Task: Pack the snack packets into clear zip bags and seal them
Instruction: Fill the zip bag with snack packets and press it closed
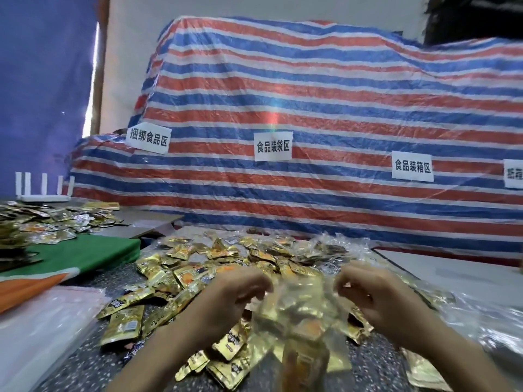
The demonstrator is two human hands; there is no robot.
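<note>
Your left hand (235,298) and right hand (370,298) are raised side by side above the surface (93,360), apart from each other, with the clear zip bag (300,315) hanging between them. Each hand has its fingers curled in and grips one upper corner of the bag: left hand on the left corner, right hand on the right. The bag is blurred, but gold packets show through its wall. Whether the zip strip is closed cannot be told.

Loose snack packets (181,275) lie in a heap on the speckled surface, spreading under, beyond and to the left of your hands. Some reach the area below the bag.

To the left of your left hand lies a flat stack of empty clear bags (42,315). Beyond that stack is a green mat (93,253). To the right of your right hand lies crumpled clear plastic (486,321) with gold showing through it — its contents are unclear.

Well beyond both hands, a red, white and blue striped tarp (311,94) covers a large bulk and carries white paper labels (272,146). A white router (42,190) stands far to the left.
</note>
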